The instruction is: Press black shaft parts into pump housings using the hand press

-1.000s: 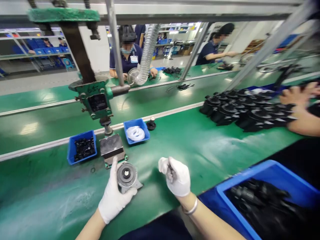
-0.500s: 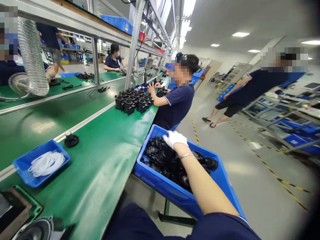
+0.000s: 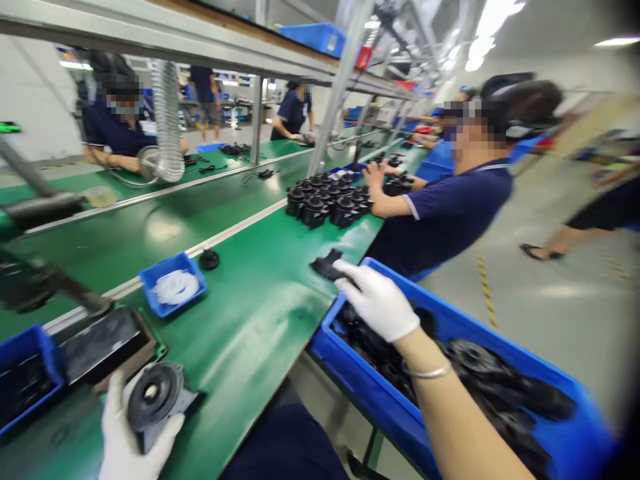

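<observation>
My left hand, in a white glove, is wrapped round a black round motor housing at the near edge of the green bench. My gloved right hand pinches a dark plastic part, blurred by motion, just above the bench edge. Below my right wrist stands a long blue bin, its rim against the bench, heaped with black plastic parts. A metal fixture block lies beyond my left hand.
A small blue tray holds white rings, with a black round piece beside it. Several black assemblies stand in a group near a co-worker on the right. Another blue bin sits at the far left.
My right hand has come out of the bin with a dark part and moved over the bench edge. My left hand has come into view, holding the motor housing. The view has turned left.
</observation>
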The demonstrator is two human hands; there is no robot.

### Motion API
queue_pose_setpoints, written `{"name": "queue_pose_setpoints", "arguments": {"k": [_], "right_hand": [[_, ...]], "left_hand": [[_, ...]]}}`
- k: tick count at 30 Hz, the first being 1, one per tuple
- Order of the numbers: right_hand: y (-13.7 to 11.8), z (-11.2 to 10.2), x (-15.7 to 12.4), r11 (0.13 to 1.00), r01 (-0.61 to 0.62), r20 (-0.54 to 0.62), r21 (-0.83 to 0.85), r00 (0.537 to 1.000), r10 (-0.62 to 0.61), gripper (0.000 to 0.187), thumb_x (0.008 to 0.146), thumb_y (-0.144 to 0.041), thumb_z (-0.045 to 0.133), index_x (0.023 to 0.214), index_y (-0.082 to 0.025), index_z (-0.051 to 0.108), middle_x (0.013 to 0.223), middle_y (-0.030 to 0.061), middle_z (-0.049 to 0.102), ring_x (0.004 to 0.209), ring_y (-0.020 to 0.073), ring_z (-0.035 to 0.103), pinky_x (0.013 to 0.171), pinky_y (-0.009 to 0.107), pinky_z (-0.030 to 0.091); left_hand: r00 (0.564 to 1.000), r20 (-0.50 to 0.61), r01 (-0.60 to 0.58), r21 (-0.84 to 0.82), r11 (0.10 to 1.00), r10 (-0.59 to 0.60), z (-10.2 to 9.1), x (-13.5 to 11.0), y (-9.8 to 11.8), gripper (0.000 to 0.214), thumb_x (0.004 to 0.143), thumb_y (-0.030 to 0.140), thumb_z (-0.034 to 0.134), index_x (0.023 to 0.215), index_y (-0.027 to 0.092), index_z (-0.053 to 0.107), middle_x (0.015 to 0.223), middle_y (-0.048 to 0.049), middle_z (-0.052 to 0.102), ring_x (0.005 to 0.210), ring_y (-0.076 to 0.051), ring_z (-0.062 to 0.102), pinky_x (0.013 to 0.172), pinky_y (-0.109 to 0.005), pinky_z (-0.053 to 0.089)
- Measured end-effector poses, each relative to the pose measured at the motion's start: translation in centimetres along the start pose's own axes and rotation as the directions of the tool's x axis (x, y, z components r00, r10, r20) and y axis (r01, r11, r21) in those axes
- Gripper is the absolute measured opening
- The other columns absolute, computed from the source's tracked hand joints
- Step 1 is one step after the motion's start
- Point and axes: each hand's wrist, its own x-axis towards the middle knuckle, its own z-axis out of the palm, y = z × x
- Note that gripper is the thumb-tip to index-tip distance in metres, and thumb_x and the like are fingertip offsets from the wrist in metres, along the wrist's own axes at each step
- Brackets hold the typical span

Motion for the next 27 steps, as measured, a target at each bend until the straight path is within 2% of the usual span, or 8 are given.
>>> {"name": "queue_pose_setpoints", "arguments": {"k": [3,5,7,12,16,19,23,27], "right_hand": [[-6.7,5.8,0.1,0.804,0.465,0.072,0.372,0.849,-0.524,0.029,0.094,-0.019,0.054,0.122,-0.023,0.061,0.097,0.0066,0.062,0.088,0.0215,0.06,0.083,0.034,0.05],[-10.3,9.5,-0.2,0.661,0.525,0.085,0.537,0.745,-0.661,0.03,0.087,-0.01,0.057,0.113,-0.022,0.063,0.096,0.0059,0.06,0.087,0.0205,0.059,0.082,0.034,0.05],[-12.5,12.3,-0.2,0.587,0.512,0.061,0.627,0.719,-0.692,0.033,0.077,-0.001,0.055,0.101,-0.021,0.063,0.098,0.006,0.059,0.09,0.0203,0.058,0.084,0.035,0.051],[-14.0,14.7,2.1,0.562,0.476,0.034,0.677,0.742,-0.67,0.042,0.069,0.004,0.039,0.097,-0.02,0.06,0.121,0.0103,0.056,0.116,0.0235,0.053,0.1,0.046,0.046],[-13.7,14.7,2.7,0.569,0.172,0.053,0.804,0.933,-0.356,0.038,0.083,-0.011,0.039,0.117,-0.02,0.053,0.133,0.0118,0.054,0.122,0.0227,0.055,0.104,0.047,0.046],[-14.3,14.9,1.0,0.62,-0.014,0.094,0.785,0.991,-0.097,0.046,0.089,-0.032,0.047,0.134,-0.019,0.044,0.136,0.0141,0.054,0.121,0.0265,0.056,0.104,0.05,0.046],[-17.1,15.8,-1.9,0.86,0.092,0.007,0.503,0.994,-0.111,0.068,0.074,-0.037,0.066,0.135,-0.013,0.046,0.135,0.0196,0.052,0.127,0.0363,0.048,0.108,0.058,0.039],[-20.0,17.1,-2.6,0.881,0.251,-0.055,0.401,0.967,-0.25,0.064,0.07,-0.037,0.071,0.124,-0.01,0.053,0.125,0.0219,0.056,0.121,0.0393,0.05,0.102,0.059,0.042]], "left_hand": [[0.998,-0.007,0.068,0.008,0.998,-0.068,-0.3,-0.6,0.9,0.103,0.081,0.042,0.07,0.154,0.022,0.0,0.138,-0.018,0.045,0.128,-0.036,0.049,0.111,-0.064,0.029],[0.989,0.044,0.141,-0.003,0.99,-0.141,-0.8,-0.4,1.9,0.101,0.084,0.043,0.066,0.154,0.026,-0.004,0.144,-0.0171,0.042,0.133,-0.036,0.045,0.113,-0.063,0.027],[0.969,0.119,0.219,-0.013,0.976,-0.216,-1.5,-0.3,2.8,0.1,0.085,0.044,0.063,0.154,0.029,-0.008,0.148,-0.0162,0.039,0.137,-0.035,0.042,0.114,-0.063,0.025],[0.953,0.169,0.269,-0.08,0.96,-0.253,-2.5,-0.7,2.9,0.101,0.085,0.048,0.063,0.153,0.03,-0.01,0.154,-0.0164,0.03,0.143,-0.036,0.033,0.116,-0.064,0.018],[0.955,0.157,0.276,-0.151,0.949,-0.252,-2.0,-1.1,2.0,0.103,0.082,0.052,0.065,0.152,0.032,-0.008,0.156,-0.0167,0.027,0.144,-0.039,0.028,0.116,-0.066,0.016],[0.947,0.184,0.294,-0.165,0.941,-0.263,-1.9,-1.1,1.8,0.108,0.079,0.051,0.068,0.152,0.034,-0.01,0.158,-0.0153,0.025,0.145,-0.041,0.025,0.115,-0.068,0.014],[0.939,0.21,0.309,-0.165,0.937,-0.273,-1.9,-1.0,1.9,0.109,0.077,0.042,0.068,0.152,0.035,-0.01,0.157,-0.0144,0.027,0.145,-0.043,0.024,0.115,-0.07,0.014],[0.936,0.215,0.314,-0.154,0.937,-0.278,-2.0,-0.9,2.3,0.11,0.075,0.032,0.069,0.152,0.033,-0.011,0.157,-0.0149,0.027,0.145,-0.041,0.024,0.116,-0.068,0.015]]}}
